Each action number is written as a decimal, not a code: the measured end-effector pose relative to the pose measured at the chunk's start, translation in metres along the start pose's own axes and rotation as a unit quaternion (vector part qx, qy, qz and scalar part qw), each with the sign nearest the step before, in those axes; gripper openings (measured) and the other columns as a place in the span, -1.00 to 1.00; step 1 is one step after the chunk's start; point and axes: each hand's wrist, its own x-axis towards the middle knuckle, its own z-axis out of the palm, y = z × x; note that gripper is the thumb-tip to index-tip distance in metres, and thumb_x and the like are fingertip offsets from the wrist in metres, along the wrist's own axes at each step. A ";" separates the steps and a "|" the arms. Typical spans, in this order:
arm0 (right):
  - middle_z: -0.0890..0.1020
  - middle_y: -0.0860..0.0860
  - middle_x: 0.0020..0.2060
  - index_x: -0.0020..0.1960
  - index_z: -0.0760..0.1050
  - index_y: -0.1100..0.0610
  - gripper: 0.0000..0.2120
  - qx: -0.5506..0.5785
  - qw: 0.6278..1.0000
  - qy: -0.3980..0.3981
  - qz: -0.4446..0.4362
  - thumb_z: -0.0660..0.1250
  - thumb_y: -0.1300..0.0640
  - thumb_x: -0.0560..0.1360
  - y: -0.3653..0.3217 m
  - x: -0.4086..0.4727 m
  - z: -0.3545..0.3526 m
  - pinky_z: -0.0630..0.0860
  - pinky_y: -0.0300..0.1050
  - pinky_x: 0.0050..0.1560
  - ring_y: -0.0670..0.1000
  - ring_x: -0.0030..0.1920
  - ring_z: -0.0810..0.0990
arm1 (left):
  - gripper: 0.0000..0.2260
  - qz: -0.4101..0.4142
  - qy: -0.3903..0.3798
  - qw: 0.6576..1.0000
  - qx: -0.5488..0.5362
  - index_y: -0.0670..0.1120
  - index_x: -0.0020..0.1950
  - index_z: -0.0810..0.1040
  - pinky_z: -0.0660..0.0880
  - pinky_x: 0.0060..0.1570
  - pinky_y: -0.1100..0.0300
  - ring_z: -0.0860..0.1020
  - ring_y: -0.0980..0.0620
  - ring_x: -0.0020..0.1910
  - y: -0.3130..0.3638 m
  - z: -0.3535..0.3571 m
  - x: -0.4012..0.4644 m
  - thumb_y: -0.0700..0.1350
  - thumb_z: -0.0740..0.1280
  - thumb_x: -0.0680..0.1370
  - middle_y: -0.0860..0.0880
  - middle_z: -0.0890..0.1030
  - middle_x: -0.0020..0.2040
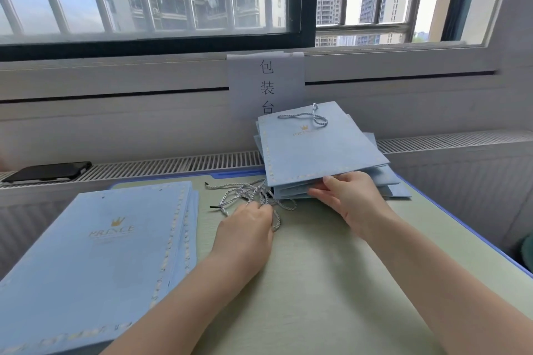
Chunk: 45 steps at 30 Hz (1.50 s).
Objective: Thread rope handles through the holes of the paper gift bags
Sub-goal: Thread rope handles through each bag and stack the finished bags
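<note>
The loose ropes lie in one tangled heap near the far edge of the desk, just left of the finished stack. The likeliest trouble is that pulling one rope drags its neighbours along, since the strands cross each other and several black tips point different ways. A hard tug could tighten the tangle or sweep ropes off the desk. The finished stack is a second risk: its bags sit fanned and skewed against the far edge, the top one tilted with its threaded handle lying on it. A push from the side could slide the upper bags off toward the radiator grille behind.

The left hand rests palm down on the desk with its fingers curled into the near side of the rope heap. It appears to pinch a strand, though the fingertips are hidden under the hand. The right hand holds the near edge of the finished stack, thumb on top of the upper bag and fingers tucked under or between the lower ones.

The unthreaded bags lie flat in a neat pile at the near left corner of the desk, holes visible along their far edge, well apart from both hands.
</note>
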 end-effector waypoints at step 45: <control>0.27 -0.04 -0.48 -0.17 0.52 0.17 -0.77 0.091 0.956 -0.264 -0.088 0.19 0.08 0.55 -0.028 -0.038 0.015 0.39 -0.25 -0.40 -0.07 -0.49 0.30 | -0.82 -0.308 0.254 0.424 -0.813 -0.08 -0.15 0.48 0.36 -0.55 0.38 0.52 0.17 -0.50 -0.049 -0.072 0.016 -0.27 0.19 0.60 0.03 0.59 -0.46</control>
